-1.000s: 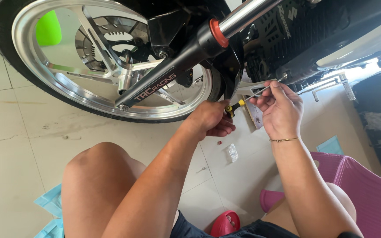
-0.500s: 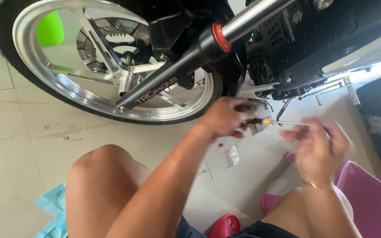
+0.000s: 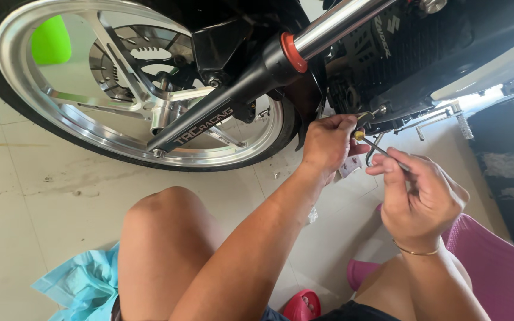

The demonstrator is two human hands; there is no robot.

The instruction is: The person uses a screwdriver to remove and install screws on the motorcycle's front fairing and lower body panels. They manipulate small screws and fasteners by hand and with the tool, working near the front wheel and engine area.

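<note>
Gripping: left hand (image 3: pixel 327 142) closed on yellow-tipped tool (image 3: pixel 360 134), seemingly a screwdriver.
Pinching: right hand (image 3: pixel 419 199) fingertips on thin metal rod (image 3: pixel 388 156).
Near: motorcycle wheel (image 3: pixel 132 89).

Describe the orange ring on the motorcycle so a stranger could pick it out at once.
Start at the front wheel and follow the black fork leg upward. The orange ring sits where that black leg meets the shiny chrome tube, the only orange band there.

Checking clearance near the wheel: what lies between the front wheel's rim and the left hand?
In the head view, the black fender's lower tip and bare floor tile lie between the rim and the left hand.
</note>
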